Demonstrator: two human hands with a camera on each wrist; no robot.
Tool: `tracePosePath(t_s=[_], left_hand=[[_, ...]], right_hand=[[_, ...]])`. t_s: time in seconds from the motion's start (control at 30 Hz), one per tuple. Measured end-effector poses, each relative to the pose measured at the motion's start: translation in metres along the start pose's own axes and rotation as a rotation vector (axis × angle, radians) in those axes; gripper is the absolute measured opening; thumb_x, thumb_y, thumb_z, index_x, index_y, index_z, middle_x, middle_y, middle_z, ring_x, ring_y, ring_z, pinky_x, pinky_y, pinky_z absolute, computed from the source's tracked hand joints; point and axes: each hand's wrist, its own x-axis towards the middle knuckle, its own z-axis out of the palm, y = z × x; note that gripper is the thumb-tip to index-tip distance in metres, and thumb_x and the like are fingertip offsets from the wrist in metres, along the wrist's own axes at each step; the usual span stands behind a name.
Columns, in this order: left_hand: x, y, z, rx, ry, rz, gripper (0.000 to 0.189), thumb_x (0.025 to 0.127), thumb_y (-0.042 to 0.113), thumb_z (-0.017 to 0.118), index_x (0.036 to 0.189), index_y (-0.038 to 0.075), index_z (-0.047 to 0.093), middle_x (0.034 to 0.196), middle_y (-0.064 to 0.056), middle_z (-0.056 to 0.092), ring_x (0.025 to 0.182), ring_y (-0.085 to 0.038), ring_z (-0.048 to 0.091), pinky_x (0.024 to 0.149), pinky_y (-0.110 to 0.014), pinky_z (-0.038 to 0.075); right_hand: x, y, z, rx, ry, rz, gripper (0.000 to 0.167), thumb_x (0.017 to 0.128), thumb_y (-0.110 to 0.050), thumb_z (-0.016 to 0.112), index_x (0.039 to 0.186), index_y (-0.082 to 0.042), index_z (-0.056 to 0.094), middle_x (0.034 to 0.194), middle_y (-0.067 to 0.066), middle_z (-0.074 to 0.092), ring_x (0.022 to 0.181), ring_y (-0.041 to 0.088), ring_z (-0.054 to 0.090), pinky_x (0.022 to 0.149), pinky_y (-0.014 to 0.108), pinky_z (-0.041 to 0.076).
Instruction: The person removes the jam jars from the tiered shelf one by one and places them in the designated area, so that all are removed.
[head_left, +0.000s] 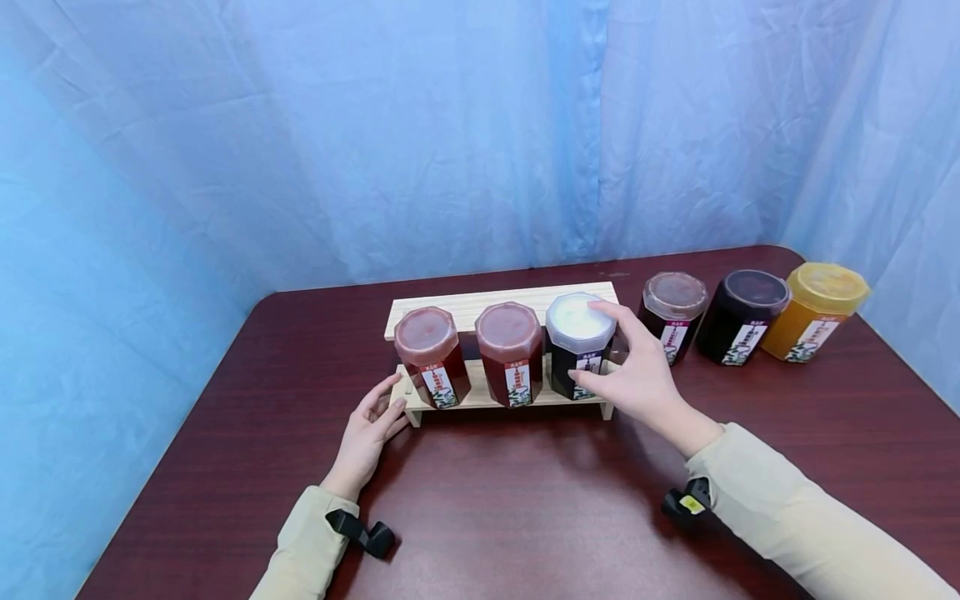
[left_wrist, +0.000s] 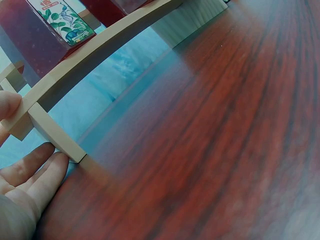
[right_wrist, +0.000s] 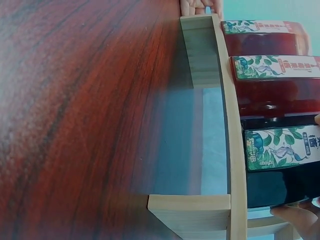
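Note:
A light wooden two-tier rack (head_left: pixel 480 402) stands on the table, with two red octagonal jars (head_left: pixel 426 333) (head_left: pixel 508 329) and a dark jar with a whitish lid (head_left: pixel 580 321) on its lower step. My right hand (head_left: pixel 643 375) grips the dark jar, thumb at its front and fingers round its far right side. In the right wrist view the dark jar (right_wrist: pixel 285 185) stands on the step, only parts of the fingers showing. My left hand (head_left: pixel 369 433) holds the rack's left end; in the left wrist view the thumb is on the shelf edge and the fingers (left_wrist: pixel 47 172) lie beside the leg.
Three more labelled jars stand to the right of the rack: a dark red one (head_left: pixel 672 317), a nearly black one (head_left: pixel 742 317) and a yellow one (head_left: pixel 816 312). The dark red-brown table (head_left: pixel 510 508) extends in front. Blue curtains (head_left: pixel 420 142) hang behind and at the sides.

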Motion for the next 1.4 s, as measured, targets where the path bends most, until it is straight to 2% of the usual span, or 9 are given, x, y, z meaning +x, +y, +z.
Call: tracePosePath(t_s=[0.2,0.57,0.73,0.93,1.13,1.2,1.4], left_hand=[[0.001,0.000,0.000,-0.009,-0.012,0.004,0.048,0.096,0.002,0.050,0.142,0.005,0.039,0.133,-0.024,0.047,0.099,-0.002,0.060,0.085,-0.025,0.051],[0.003,0.000,0.000,-0.008,-0.028,0.041,0.049,0.096,0.006,0.053,0.142,0.002,0.037,0.141,-0.024,0.041,0.103,-0.001,0.059,0.084,-0.024,0.051],[0.003,0.001,0.000,-0.006,-0.028,0.024,0.049,0.096,0.006,0.052,0.143,0.004,0.037,0.139,-0.025,0.043,0.102,-0.001,0.059,0.086,-0.025,0.051],[0.003,0.000,0.000,-0.010,-0.022,0.025,0.048,0.096,0.004,0.052,0.142,0.004,0.038,0.136,-0.024,0.045,0.102,-0.002,0.059,0.085,-0.025,0.051],[0.001,-0.001,0.000,0.007,-0.009,0.029,0.048,0.096,0.005,0.052,0.142,0.004,0.038,0.133,-0.024,0.047,0.100,-0.002,0.060,0.083,-0.024,0.051],[0.000,-0.001,0.000,0.005,-0.007,0.018,0.048,0.096,0.005,0.052,0.142,0.004,0.038,0.133,-0.024,0.047,0.099,-0.002,0.060,0.084,-0.024,0.051],[0.000,0.000,0.000,0.006,-0.012,0.005,0.048,0.096,0.003,0.050,0.143,0.005,0.038,0.134,-0.024,0.046,0.099,-0.002,0.060,0.085,-0.024,0.051]], right_hand=[[0.000,0.001,-0.001,-0.006,0.003,0.008,0.079,0.062,0.004,0.082,0.132,-0.010,0.048,0.125,0.015,0.055,0.096,-0.005,0.051,0.078,0.006,0.044],[-0.002,0.000,-0.011,-0.051,0.050,-0.018,0.079,0.060,0.003,0.083,0.129,-0.009,0.049,0.119,0.016,0.055,0.087,-0.001,0.052,0.071,0.008,0.045],[-0.004,0.002,-0.017,-0.012,0.062,-0.048,0.081,0.058,0.007,0.083,0.131,-0.008,0.049,0.121,0.017,0.054,0.088,-0.007,0.053,0.070,0.008,0.047],[-0.009,0.004,-0.028,-0.048,0.099,-0.060,0.083,0.057,0.004,0.085,0.131,-0.008,0.050,0.127,0.017,0.052,0.093,-0.012,0.050,0.073,0.003,0.043],[-0.016,0.008,-0.039,-0.050,0.113,-0.047,0.082,0.058,0.007,0.084,0.131,-0.007,0.050,0.127,0.017,0.052,0.093,-0.012,0.050,0.076,0.002,0.041],[-0.019,0.010,-0.042,-0.067,0.125,-0.045,0.082,0.056,0.008,0.084,0.130,-0.006,0.050,0.125,0.012,0.053,0.090,-0.011,0.051,0.076,0.002,0.042],[-0.027,0.018,-0.055,-0.115,0.170,-0.063,0.084,0.053,0.010,0.084,0.129,-0.005,0.052,0.115,-0.023,0.047,0.081,-0.012,0.052,0.071,0.003,0.044]])
